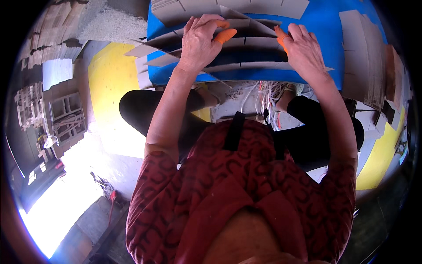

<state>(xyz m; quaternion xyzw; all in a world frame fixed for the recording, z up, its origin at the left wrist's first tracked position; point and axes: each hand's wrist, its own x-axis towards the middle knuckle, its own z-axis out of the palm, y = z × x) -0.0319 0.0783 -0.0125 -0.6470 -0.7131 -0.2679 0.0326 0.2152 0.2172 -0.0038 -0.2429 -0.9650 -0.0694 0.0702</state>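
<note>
Several long, slotted grey cardboard strips (263, 42) stand on edge in rows across a blue tabletop (325, 26). Other strips cross them at a slant, one between my hands and one under my left wrist. My left hand (203, 43) is over the left part of the rows, its fingers bent and closed around a strip's upper edge. Orange covers sit on its thumb and forefinger. At the right end of the slanting strip (248, 21), my right hand (303, 49) pinches with orange-covered fingers. Its fingertips are partly hidden.
A stack of flat cardboard pieces (362, 61) lies at the table's right edge, with more cardboard (233, 9) at the far edge. White strips or cords (270, 105) lie tangled on the floor between my feet. Yellow sheets (113, 83) lie at the left; stacked cardboard (55, 28) rises behind.
</note>
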